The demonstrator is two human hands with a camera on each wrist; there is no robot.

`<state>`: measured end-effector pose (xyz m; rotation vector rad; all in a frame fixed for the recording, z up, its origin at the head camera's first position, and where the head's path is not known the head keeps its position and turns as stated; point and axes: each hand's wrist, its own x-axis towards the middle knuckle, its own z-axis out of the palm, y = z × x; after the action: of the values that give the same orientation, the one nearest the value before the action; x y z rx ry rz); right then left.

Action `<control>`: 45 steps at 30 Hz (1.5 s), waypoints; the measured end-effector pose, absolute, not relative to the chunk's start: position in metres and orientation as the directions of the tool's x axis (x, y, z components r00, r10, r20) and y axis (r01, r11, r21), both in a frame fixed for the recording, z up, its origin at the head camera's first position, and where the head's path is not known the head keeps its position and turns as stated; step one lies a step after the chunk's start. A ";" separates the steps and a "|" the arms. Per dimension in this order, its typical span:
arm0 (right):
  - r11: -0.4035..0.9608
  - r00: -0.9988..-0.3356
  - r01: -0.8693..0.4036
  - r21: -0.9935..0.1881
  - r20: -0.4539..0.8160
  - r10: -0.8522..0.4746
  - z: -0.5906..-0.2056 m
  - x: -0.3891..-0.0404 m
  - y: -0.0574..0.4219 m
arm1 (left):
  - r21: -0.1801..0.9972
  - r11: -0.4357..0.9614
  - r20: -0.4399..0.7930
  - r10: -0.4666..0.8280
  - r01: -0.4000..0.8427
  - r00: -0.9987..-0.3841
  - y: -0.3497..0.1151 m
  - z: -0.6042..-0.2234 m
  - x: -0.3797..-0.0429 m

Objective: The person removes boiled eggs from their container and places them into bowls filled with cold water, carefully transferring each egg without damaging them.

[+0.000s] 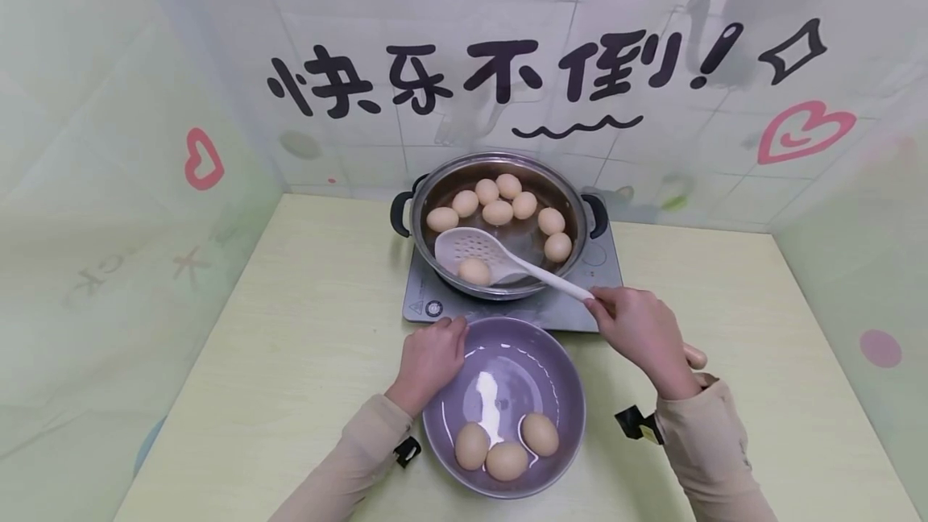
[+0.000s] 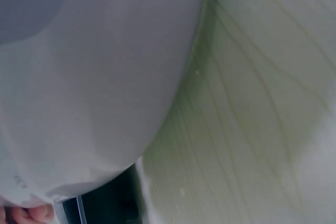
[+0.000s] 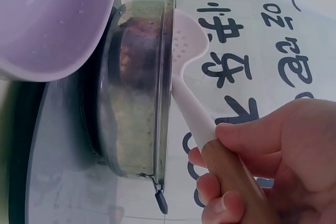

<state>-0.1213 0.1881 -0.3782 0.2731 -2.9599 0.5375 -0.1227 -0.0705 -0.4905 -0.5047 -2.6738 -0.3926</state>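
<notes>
My right hand (image 1: 641, 333) grips the brown handle of a white slotted spoon (image 1: 547, 276). Its perforated head is inside a metal pot (image 1: 416, 224), and one egg (image 1: 474, 271) lies against the head's near part. Several more eggs (image 1: 498, 212) are along the pot's far and right sides. My left hand (image 1: 433, 357) holds the rim of a purple bowl (image 1: 507, 353) at its upper left. In the left wrist view, fingertips (image 2: 39, 213) show below the bowl's pale outer wall. Three eggs (image 1: 507, 461) rest in the bowl's near part.
The pot stands on a flat grey cooktop (image 1: 420, 296), its black handles (image 1: 400, 214) sticking out left and right. The bowl is directly in front of it on the pale wooden table (image 1: 312, 345). Printed wall sheets (image 1: 348, 159) enclose the back and sides.
</notes>
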 end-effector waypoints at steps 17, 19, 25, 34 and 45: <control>0.916 -0.980 -0.199 -0.347 0.048 -0.195 -0.369 -0.127 0.194 | 0.185 0.899 0.421 0.293 0.397 -0.859 -0.071 -0.492 -0.123; 0.917 -0.980 -0.193 -0.348 0.025 -0.196 -0.367 -0.129 0.195 | 0.185 0.899 0.418 0.294 0.397 -0.859 -0.071 -0.492 -0.123; 0.916 -0.978 -0.169 -0.363 -0.052 -0.201 -0.361 -0.134 0.198 | 0.179 0.898 0.423 0.299 0.402 -0.855 -0.072 -0.492 -0.123; 0.912 -0.968 -0.162 -0.377 -0.118 -0.220 -0.358 -0.135 0.203 | 0.171 0.895 0.448 0.301 0.411 -0.842 -0.072 -0.493 -0.124; 0.905 -0.967 -0.153 -0.397 -0.129 -0.220 -0.348 -0.126 0.217 | 0.176 0.896 0.441 0.299 0.408 -0.846 -0.071 -0.493 -0.124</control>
<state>-0.1262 0.2172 -0.3485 0.3184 -3.2329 0.6505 -0.1241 -0.0714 -0.4933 -0.5180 -2.6513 -0.3694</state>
